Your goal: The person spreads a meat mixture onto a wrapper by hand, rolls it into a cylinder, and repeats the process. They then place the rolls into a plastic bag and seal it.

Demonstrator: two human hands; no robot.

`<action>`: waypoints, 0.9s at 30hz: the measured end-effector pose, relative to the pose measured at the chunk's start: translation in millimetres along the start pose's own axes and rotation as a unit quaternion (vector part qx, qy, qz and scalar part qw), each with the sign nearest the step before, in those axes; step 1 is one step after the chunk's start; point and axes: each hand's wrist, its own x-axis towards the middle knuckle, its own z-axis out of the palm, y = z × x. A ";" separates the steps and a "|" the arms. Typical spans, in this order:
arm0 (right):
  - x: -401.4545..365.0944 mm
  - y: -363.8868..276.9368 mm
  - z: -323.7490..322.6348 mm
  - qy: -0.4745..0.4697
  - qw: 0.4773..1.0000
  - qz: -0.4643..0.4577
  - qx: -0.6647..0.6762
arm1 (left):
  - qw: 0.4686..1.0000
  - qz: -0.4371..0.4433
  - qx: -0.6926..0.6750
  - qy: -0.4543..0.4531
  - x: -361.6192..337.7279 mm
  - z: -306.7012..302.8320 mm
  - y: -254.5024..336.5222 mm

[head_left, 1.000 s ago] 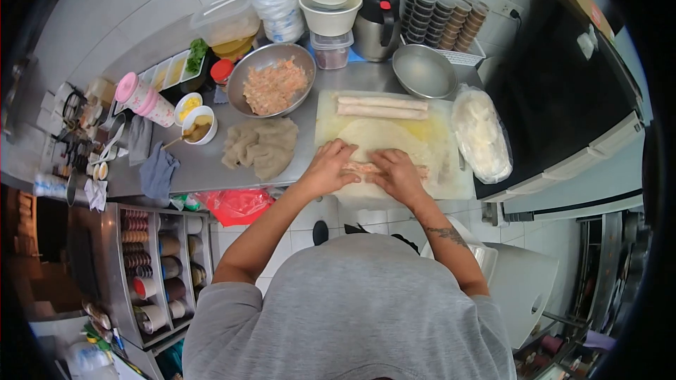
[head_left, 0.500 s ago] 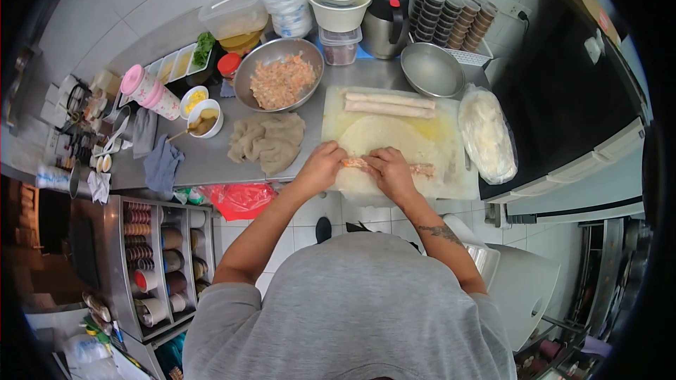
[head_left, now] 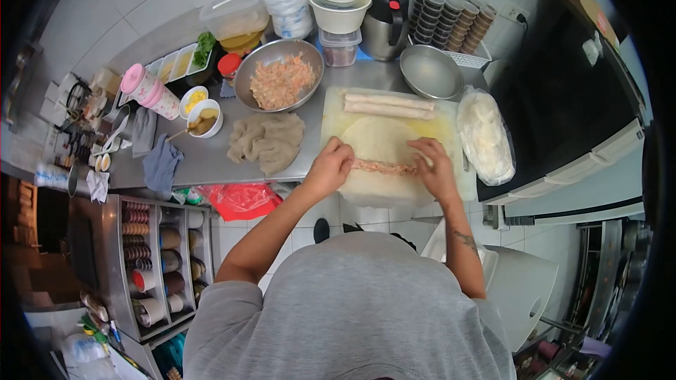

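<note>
Pink in tone: identified as strip of filling point(head_left: 384, 167), laid crosswise on round wrapper point(head_left: 380, 139), on cutting board point(head_left: 449, 130) at right part of steel bench point(head_left: 211, 160). Found left hand point(head_left: 331, 165) at left end of strip, fingertips pressed onto it. Found right hand point(head_left: 435, 165) at right end, fingers bent down onto it. Read both grips as apart, clamped on nothing. Noted two finished rolls point(head_left: 389, 105) at far edge of board, clear of wrapper, and bowl point(head_left: 238, 84) of same filling just beyond board's left corner.

Judged as risks: tearing of thin wrapper through hard fingertip pressure; squeezing of filling past wrapper edge through overlong spreading; lumpy roll through uneven thickness along strip.

Compared with half a second earlier: had worked side by side over strip's left half; now stood well apart, one at each end. Showed strip drawn out longer and thinner. Recorded no shift of rolls or bowl.
</note>
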 end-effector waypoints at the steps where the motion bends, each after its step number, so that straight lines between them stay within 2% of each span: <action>1: -5.3 8.8 -11.6 -0.005 0.999 0.032 0.005 | 1.000 -0.006 -0.009 0.001 0.8 -3.0 2.3; 6: -27.8 14.5 -35.0 -0.035 0.984 0.170 0.038 | 0.998 0.006 -0.057 -0.031 5.2 1.1 3.3; 9: -35.7 16.2 -23.1 -0.025 0.997 0.072 0.008 | 0.997 0.057 0.041 -0.021 4.3 8.1 -7.3; 12: -38.1 26.5 -19.8 -0.045 0.996 0.052 -0.059 | 1.000 0.010 -0.001 -0.018 1.5 -3.2 -6.7; 15: -40.2 34.3 -16.3 -0.040 0.997 0.054 -0.046 | 1.000 -0.008 -0.019 -0.014 3.3 -13.4 4.4; 18: -39.7 39.5 -14.4 -0.046 0.997 0.052 -0.040 | 0.993 0.050 0.063 -0.091 2.2 -8.8 -10.9; 21: -35.5 37.0 -17.4 -0.057 0.996 0.016 -0.067 | 0.983 0.072 0.082 -0.150 7.1 -8.7 -20.3; 24: -32.7 26.6 -18.8 -0.042 0.998 0.016 -0.045 | 0.984 -0.011 0.034 -0.177 6.4 -17.5 -7.3; 27: -33.5 25.4 -22.1 -0.020 0.997 0.062 0.035 | 0.989 -0.001 0.067 -0.132 3.7 -20.3 2.1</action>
